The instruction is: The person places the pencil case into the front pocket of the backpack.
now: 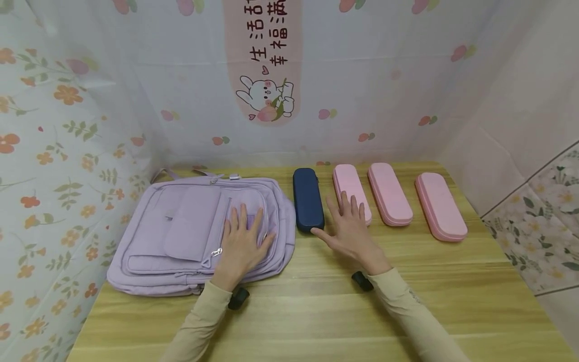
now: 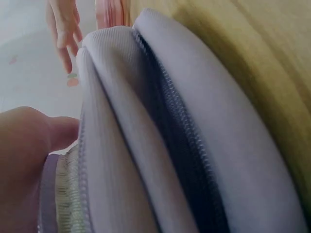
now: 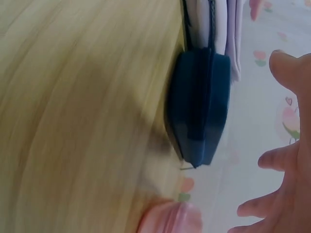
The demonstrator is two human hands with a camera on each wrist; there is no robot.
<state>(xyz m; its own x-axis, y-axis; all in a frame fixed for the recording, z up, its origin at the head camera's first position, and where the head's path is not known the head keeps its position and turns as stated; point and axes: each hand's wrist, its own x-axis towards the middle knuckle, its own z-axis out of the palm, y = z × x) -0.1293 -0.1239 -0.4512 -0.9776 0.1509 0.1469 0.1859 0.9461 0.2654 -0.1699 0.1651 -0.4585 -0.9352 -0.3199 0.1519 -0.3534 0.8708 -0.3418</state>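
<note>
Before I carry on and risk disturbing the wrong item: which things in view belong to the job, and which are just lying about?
Likely in the job, judging by the hands:
lavender backpack, beneath the left hand
navy case and leftmost pink case, nearest the right hand

Apparently just lying about:
middle pink case
rightmost pink case

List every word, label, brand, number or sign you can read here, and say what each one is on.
"生活", then a character cut off by the picture's top edge: on the wall cloth.
"幸福满": beside it, on the same cloth.
Small mark on the right sleeve: too small to read.
Backpack, blue case, pink cases: no readable text.
</note>
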